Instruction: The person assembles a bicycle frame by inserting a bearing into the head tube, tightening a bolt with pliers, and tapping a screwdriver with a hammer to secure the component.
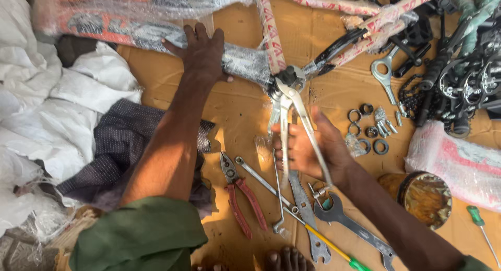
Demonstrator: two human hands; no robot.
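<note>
Left hand (202, 54): open, palm flat, pressing the wrapped bicycle frame (156, 20) onto the cardboard (240, 106).
Right hand (309, 148): closed around both handles of the large pliers (289, 112).
Frame joint (288, 77): centre top; the pliers' jaws clamp it.
Technique: squeeze the handles evenly; hold the frame firmly against twisting.
Surroundings: red-handled pliers (241, 195), spanners (347, 224), screwdriver (326, 244) below; rings (368, 130) right.
Obstruction: loose tools crowd the right wrist.

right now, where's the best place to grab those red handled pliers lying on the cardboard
Probably by the two red handles. They are the long, covered part, lie bare on the cardboard and splay toward the person, so come from above at the near end. The metal jaws point away, close beside a wrench.
</note>
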